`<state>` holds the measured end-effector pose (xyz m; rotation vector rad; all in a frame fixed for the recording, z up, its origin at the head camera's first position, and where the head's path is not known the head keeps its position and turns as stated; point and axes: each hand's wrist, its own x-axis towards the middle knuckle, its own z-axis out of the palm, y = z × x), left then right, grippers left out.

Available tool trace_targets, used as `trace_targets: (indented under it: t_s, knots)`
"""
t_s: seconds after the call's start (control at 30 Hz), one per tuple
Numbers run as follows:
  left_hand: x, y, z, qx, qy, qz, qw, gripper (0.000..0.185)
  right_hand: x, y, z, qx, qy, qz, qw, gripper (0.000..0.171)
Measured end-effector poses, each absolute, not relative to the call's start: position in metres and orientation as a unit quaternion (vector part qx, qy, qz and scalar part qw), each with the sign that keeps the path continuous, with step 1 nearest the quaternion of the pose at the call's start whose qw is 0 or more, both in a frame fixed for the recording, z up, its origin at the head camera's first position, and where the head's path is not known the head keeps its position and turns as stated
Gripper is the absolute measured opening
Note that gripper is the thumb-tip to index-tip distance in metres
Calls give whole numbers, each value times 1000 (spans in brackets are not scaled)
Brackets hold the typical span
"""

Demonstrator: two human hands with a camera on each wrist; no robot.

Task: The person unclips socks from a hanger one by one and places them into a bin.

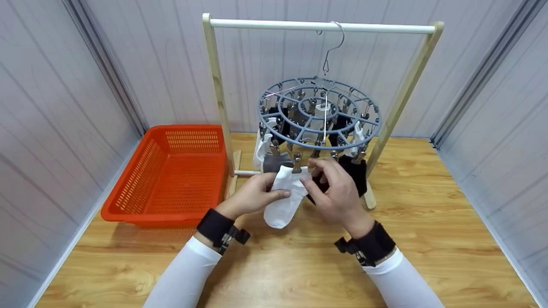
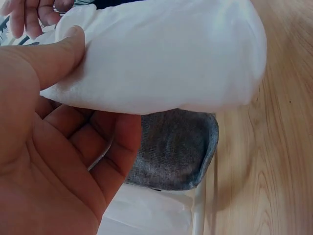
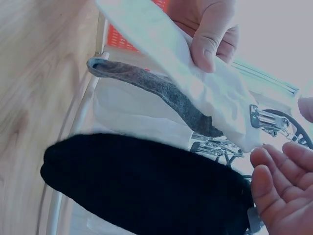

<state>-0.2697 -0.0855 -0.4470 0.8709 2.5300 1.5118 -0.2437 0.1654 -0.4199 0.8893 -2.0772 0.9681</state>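
A white sock hangs from a metal clip at the near side of a blue-grey round drying hanger. My left hand pinches the sock's left edge, thumb in front and fingers behind. At the cuff's right side is my right hand; its fingers are slightly bent, with a gap to the clip and nothing held. Behind the white sock hangs a grey sock. A black sock hangs close to my right hand.
The hanger's hook sits on the white rail of a wooden stand. More white and dark socks hang around the rings. An orange plastic basket stands left on the wooden tabletop, with walls behind and on both sides.
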Motion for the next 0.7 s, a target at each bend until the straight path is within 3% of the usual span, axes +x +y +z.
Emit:
trace_targets:
  t_s: [0.4, 0.6, 0.7]
  knots:
    - [-265, -82, -447, 278, 822, 495, 36, 23, -250, 154, -416, 268, -810, 479, 207, 46]
    - [-264, -77, -447, 280, 830, 482, 24, 23, -253, 151, -414, 251, -738, 616, 111, 42]
    - [-265, -77, -447, 287, 830, 479, 17, 21, -253, 149, -414, 246, -713, 648, 107, 34]
